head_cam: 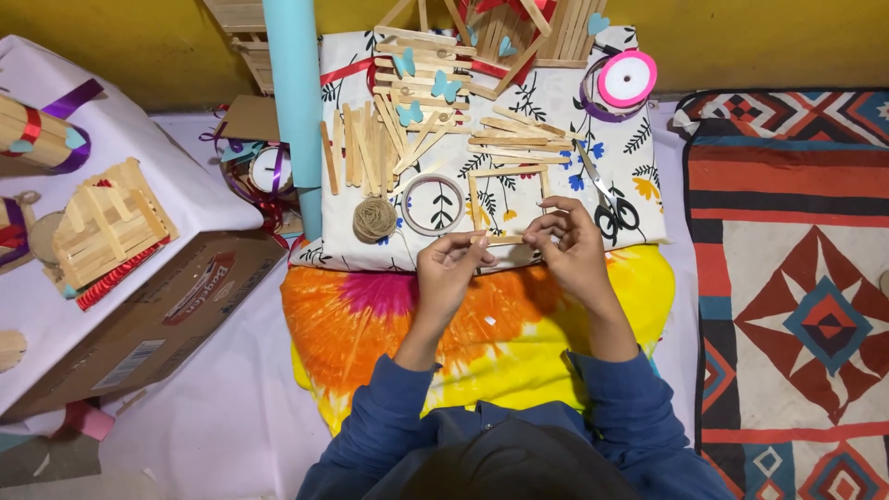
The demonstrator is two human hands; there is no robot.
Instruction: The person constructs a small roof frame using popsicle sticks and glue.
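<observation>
My left hand (pixel 446 273) and my right hand (pixel 569 248) meet over the near edge of a floral cloth board (pixel 639 199). Together they pinch a flat wooden craft stick (pixel 500 240) lying crosswise between the fingertips. That stick forms the near side of a square frame of sticks (pixel 475 196) laid on the cloth. Just beyond my left hand lie a clear tape ring (pixel 433 204) and a ball of brown twine (pixel 374 219). Black-handled scissors (pixel 613 211) rest right of the frame, close to my right hand.
Loose sticks (pixel 356 148) and stick panels with blue paper butterflies (pixel 444 86) cover the far cloth. A pink ribbon spool (pixel 627 78) sits far right, a light blue tube (pixel 296 102) stands left. A cardboard box (pixel 157 319) holds a stick house (pixel 106 227). A patterned rug (pixel 796 278) lies right.
</observation>
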